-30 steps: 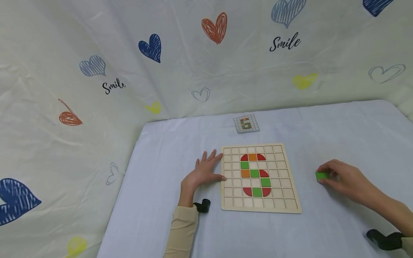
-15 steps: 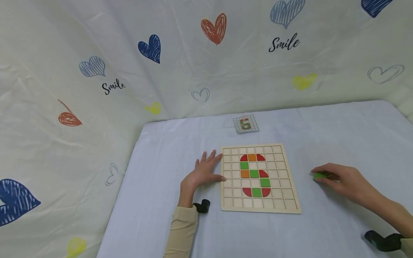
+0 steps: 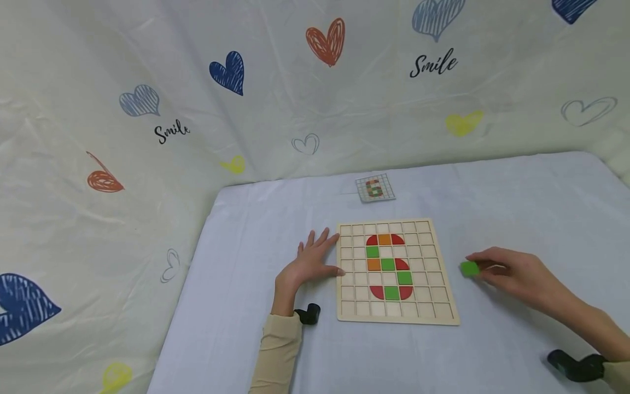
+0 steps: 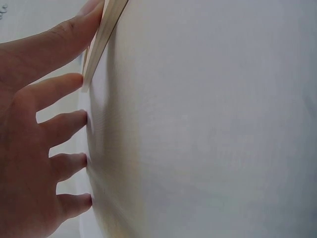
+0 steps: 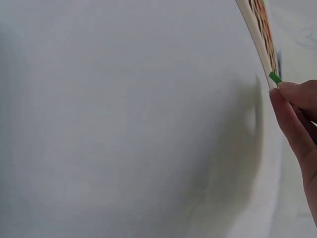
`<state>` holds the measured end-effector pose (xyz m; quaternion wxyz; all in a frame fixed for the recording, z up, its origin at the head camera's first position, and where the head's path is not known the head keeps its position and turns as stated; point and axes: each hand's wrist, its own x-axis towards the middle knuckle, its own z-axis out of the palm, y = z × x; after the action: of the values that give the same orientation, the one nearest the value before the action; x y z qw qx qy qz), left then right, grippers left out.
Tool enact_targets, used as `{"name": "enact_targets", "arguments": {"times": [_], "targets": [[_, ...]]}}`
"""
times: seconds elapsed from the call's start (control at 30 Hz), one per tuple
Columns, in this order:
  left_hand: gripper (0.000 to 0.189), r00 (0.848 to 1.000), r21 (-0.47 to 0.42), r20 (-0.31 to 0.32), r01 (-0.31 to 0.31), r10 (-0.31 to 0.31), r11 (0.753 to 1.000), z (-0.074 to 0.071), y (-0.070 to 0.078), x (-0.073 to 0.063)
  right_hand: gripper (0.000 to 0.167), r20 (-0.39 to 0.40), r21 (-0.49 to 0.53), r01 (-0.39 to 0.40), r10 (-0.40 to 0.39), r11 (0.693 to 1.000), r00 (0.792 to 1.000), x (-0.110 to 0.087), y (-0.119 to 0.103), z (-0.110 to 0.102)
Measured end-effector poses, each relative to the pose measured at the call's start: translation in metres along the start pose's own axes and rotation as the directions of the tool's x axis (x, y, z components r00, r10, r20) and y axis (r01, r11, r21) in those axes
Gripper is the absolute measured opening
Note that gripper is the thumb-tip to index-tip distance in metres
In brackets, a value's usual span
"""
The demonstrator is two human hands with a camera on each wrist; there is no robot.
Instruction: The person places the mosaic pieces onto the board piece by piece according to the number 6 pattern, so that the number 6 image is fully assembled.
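A wooden grid board [image 3: 428, 309] lies flat on the table, with green, orange and red tiles forming an S-like figure in its middle cells. My left hand [image 3: 309, 267] is spread at the board's left edge, thumb and index fingertip touching the rim. In the left wrist view the other fingertips rest on the cloth beside the board [image 4: 106, 34]. To the right of the board, my right hand [image 3: 521, 273] pinches a green square tile [image 3: 470, 268] between thumb and fingertips, above the cloth. The right wrist view shows that tile [image 5: 275, 78] sticking out past the fingertips.
A small card [image 3: 375, 188] printed with a similar coloured figure on a grid lies behind the board. White cloth covers the table [image 3: 531, 202]. A curtain [image 3: 275, 87] with hearts and "Smile" lettering hangs behind. Each wrist wears a black device [image 3: 309, 314].
My right hand has moved left toward the board with the green tile, which has turned in the fingers and now shows its flat face. The left hand has stayed put.
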<state>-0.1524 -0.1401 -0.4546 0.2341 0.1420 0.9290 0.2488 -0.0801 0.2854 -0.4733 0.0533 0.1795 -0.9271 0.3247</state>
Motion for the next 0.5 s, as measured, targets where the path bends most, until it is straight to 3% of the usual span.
{"name": "enact_targets", "arguments": {"times": [0.27, 0.5], "targets": [[0.091, 1.000, 0.005, 0.000, 0.004, -0.004, 1.000, 0.000, 0.000, 0.000, 0.039, -0.044, -0.080, 0.033, -0.037, 0.996, 0.998, 0.008, -0.012, 0.005], [0.091, 1.000, -0.010, 0.004, 0.001, -0.001, 1.000, 0.000, -0.001, 0.000, 0.041, -0.059, -0.080, 0.087, -0.092, 0.993, 0.994, 0.015, -0.020, 0.014]]}}
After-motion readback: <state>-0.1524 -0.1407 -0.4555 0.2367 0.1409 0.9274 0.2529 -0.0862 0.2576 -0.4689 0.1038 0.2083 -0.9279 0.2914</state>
